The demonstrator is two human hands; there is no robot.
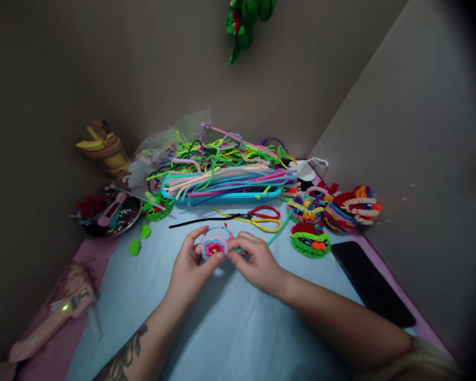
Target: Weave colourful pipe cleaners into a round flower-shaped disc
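Note:
My left hand point(190, 264) and my right hand point(256, 260) meet over the middle of the light blue table cover point(222, 328). Between their fingertips sits a small round coiled pipe-cleaner piece point(215, 244), pink and light blue outside with red and a yellow-green spot in the centre. My left fingers curl round its left side. My right fingers pinch its right edge, where a teal pipe cleaner point(275, 235) trails off to the right.
A big pile of coloured pipe cleaners point(226, 169) lies on a blue tray behind. Red-handled scissors point(262, 214), finished pipe-cleaner figures point(333, 211), a black phone point(371, 283), a pink glue gun point(59, 312) and a dish of scraps point(107, 214) surround the hands.

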